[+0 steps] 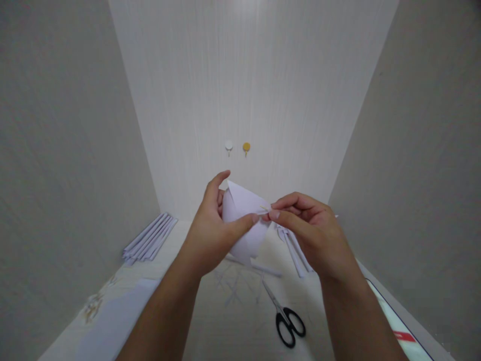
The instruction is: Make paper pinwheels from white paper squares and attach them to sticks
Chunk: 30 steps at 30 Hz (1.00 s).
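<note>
My left hand (pixel 212 228) is wrapped round a white paper cone (pixel 244 220), thumb pressed on its front and fingers behind it. The cone points down, its wide mouth toward the wall. My right hand (pixel 310 230) pinches the cone's right edge between thumb and forefinger, and a thin pale sliver, perhaps tape, shows at the pinch. Both hands hold the cone in the air above the table (pixel 210 326).
Black-handled scissors (pixel 285 316) lie on the table below my right wrist. A bundle of rolled white paper sticks (pixel 150 239) lies at the left wall, more rolled paper (pixel 296 250) under my right hand. Thin paper strips (pixel 233 286) are scattered mid-table. Two wall hooks (pixel 237 147) sit ahead.
</note>
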### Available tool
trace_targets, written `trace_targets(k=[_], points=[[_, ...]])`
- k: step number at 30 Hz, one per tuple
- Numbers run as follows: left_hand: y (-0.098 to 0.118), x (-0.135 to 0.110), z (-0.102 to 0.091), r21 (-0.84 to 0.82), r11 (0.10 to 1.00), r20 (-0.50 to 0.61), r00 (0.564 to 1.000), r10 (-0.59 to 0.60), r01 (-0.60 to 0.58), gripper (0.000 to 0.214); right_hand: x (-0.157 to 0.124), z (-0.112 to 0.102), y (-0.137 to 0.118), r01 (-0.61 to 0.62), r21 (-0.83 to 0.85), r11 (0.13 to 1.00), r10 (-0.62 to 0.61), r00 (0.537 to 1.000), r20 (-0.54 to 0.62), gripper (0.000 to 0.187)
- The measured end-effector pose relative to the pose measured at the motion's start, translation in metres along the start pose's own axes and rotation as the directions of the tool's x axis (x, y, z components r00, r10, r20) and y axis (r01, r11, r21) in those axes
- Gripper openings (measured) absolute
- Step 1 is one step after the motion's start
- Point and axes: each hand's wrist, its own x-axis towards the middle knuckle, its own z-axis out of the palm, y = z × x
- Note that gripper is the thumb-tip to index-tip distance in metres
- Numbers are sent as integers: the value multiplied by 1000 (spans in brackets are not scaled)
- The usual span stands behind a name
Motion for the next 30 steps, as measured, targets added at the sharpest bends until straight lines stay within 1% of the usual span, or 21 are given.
trace_targets(k=[2,3,5,8,10,12,14,17,19,22,25,28,30], points=[[2,3,-1,-83,995,-15,999,-50,48,85,1,-1,0,-5,5,1000,6,999,-41,16],[3,4,-1,-113,993,-32,998,-47,43,76,1,-1,0,-5,6,1000,6,998,-57,17],[5,5,-3,-122,992,-89,996,12,-23,52,2,-2,1,0,10,1000,1,997,-82,18],[6,4,-4,-30,993,-177,978,108,-115,24,1,-2,1,4,14,1000,-3,994,-107,18],[6,2,-3,50,987,-217,963,158,-151,14,0,-1,2,4,9,1000,-3,993,-120,18],[6,-1,-3,133,974,-230,950,210,-183,6,-1,0,1,1,-3,1000,-2,992,-128,17],[7,-4,-2,227,947,-187,944,272,-227,8,-1,2,0,2,-21,1000,-5,992,-125,17],[11,-7,-2,339,882,-38,932,360,-327,14,-2,4,-2,30,-42,999,-34,994,-102,18],[15,-7,-3,354,859,65,926,372,-371,15,-3,6,-3,55,-66,996,-61,994,-90,18],[18,-7,-5,310,875,173,927,333,-372,15,-4,7,-4,86,-123,989,-96,992,-77,17],[20,-7,-7,258,909,249,932,265,-328,17,-5,7,-5,116,-186,976,-130,990,-61,15],[22,-7,-9,234,936,298,936,187,-262,19,-6,7,-6,118,-211,970,-130,991,-42,12],[23,-7,-10,225,950,302,943,144,-217,19,-7,7,-7,107,-206,973,-118,992,-41,11]])
